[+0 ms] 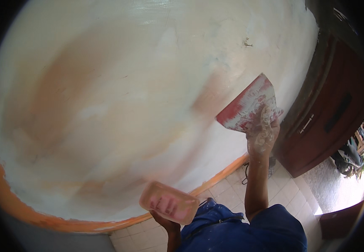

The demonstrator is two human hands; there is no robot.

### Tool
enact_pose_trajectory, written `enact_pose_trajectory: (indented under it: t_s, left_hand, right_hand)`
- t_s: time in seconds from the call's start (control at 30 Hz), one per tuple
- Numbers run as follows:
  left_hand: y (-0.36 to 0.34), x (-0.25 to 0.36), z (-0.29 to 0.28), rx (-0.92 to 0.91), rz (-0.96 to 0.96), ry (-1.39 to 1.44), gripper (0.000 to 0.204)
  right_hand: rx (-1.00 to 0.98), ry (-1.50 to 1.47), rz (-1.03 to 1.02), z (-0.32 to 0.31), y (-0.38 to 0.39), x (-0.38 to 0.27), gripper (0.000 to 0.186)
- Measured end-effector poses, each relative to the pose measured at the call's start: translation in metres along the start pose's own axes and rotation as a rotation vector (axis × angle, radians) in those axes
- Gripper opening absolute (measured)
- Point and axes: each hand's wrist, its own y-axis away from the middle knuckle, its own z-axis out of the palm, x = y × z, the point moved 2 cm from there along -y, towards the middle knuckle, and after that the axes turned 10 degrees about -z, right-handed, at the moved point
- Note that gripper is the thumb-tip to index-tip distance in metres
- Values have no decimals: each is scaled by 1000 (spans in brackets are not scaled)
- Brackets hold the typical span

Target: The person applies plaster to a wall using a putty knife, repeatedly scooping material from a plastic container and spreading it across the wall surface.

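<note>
My right hand (pixel 265 135), coated with whitish putty, is raised close to the wall and grips a red putty spreader (pixel 249 104). Smears of white putty cover much of the spreader's face, and its wide edge points up and to the left. Lower down, my left hand (pixel 164 219) holds a rectangular plastic tub (pixel 169 203) from below and the side. The tub is pale orange-pink with pink and whitish marks across its middle. Before me stands the wall (pixel 140 109), patchy white and cream; I cannot tell whether the spreader touches it.
A small hook or nail (pixel 247 43) sticks out of the wall at upper right. Along the wall's base runs an orange band (pixel 219 175) above the tiled floor (pixel 228 194). A dark red door (pixel 324 117) stands at right, with a motorcycle (pixel 348 158) outside beyond it.
</note>
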Motion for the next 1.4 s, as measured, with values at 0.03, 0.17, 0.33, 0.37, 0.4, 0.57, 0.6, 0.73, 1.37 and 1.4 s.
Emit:
enact_pose_trajectory:
  t_s: [0.03,0.17,0.33,0.37,0.4,0.57,0.6,0.73,1.37,1.4]
  left_hand:
    - [2,0,-1,31,-1,-18,64]
    - [-3,-10,-15,66,-49,6,72]
    - [-1,-11,-8,-16,-16,2,58]
    - [-1,-10,-5,-48,-1,25,52]
    - [-1,-8,-1,-48,2,2,52]
    - [10,1,19,-2,-11,-108,57]
    - [8,-2,16,-10,-39,-69,58]
    - [8,-11,12,3,-90,-26,60]
    - [1,-10,-2,27,-119,-126,69]
    - [1,-10,-2,23,-115,-124,69]
  right_hand:
    - [-62,43,23,0,-2,1,23]
    - [-145,89,93,9,-17,23,22]
    - [34,-262,183,-3,8,58,29]
    - [88,-317,196,-9,14,63,29]
    - [95,-335,212,-22,22,68,29]
    - [157,-373,526,-67,72,90,25]
    - [195,-366,598,-64,79,92,24]
    - [218,-331,636,-65,89,117,20]
    - [140,27,503,-112,98,83,37]
    - [80,98,490,-76,87,66,26]
